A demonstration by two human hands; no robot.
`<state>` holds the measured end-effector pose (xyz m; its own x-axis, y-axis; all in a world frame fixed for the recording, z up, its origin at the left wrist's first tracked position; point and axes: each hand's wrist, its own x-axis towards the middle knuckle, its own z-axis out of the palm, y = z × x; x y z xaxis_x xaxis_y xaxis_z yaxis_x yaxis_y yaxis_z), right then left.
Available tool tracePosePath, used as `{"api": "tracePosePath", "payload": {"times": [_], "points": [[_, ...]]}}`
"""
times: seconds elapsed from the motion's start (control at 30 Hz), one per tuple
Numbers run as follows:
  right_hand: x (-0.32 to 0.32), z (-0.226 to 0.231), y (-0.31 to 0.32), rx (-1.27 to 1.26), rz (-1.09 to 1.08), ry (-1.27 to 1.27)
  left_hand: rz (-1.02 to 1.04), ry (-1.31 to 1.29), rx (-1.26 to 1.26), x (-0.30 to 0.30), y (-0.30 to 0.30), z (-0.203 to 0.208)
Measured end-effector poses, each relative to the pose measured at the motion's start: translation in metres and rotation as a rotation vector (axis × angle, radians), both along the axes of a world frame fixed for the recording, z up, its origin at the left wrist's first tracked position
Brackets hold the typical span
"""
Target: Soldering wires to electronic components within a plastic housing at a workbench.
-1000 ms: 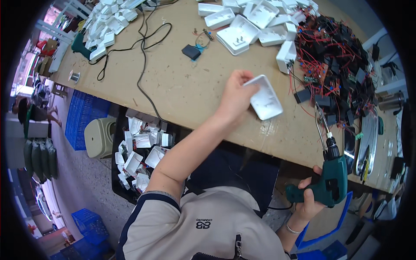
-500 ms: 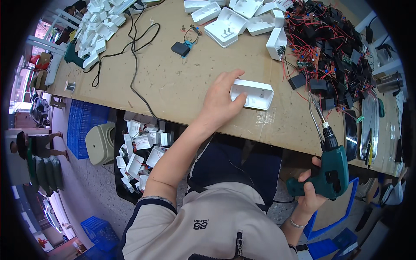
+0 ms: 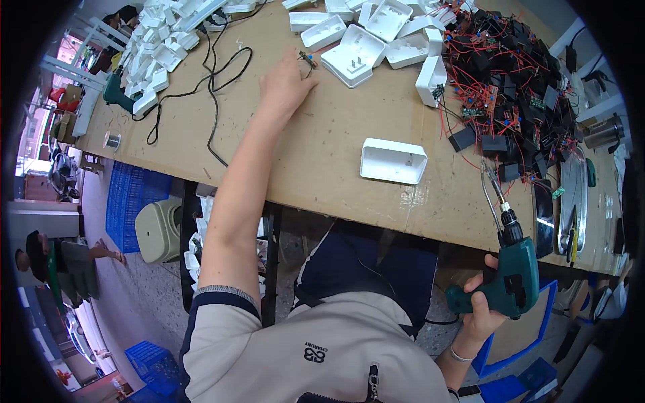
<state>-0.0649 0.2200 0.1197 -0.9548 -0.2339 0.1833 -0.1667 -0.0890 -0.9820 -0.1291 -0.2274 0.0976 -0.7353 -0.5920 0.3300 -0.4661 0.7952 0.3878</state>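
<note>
My left hand [image 3: 285, 87] reaches across the table, thumb and forefinger apart, beside a small circuit board [image 3: 308, 60]. The black block wired to that board is hidden beneath the hand. My right hand [image 3: 482, 305] is wrapped round the grip of a green soldering gun [image 3: 517, 275]. Its metal tip and curved feed tube point up over the table edge, near the heap of wired parts. A white plastic case shell [image 3: 393, 161], open side up, lies by itself between my hands.
White case parts [image 3: 356, 57] lie along the back, with another white heap [image 3: 161, 54] far left. Black blocks with red wires [image 3: 497, 87] pile up at right. A black cable [image 3: 215, 87], a solder spool [image 3: 112, 140] and a metal tray [image 3: 572, 201] are also on the table.
My left hand has let go of the white case shell and moved left and away to the circuit board. The right hand still holds the soldering gun in nearly the same place.
</note>
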Motion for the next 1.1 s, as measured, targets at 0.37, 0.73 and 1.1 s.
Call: {"api": "tracePosePath", "payload": {"times": [0.37,0.73,1.1], "points": [[-0.013,-0.006,-0.005,0.037,0.024,-0.020,-0.216,-0.375,0.446,0.075,-0.027,0.043],[-0.011,-0.004,-0.010,0.066,0.014,-0.049,-0.056,-0.506,0.274,0.020,-0.034,0.043],[-0.014,-0.004,-0.007,0.060,-0.003,-0.048,-0.235,-0.451,0.550,0.052,-0.036,0.077]]}}
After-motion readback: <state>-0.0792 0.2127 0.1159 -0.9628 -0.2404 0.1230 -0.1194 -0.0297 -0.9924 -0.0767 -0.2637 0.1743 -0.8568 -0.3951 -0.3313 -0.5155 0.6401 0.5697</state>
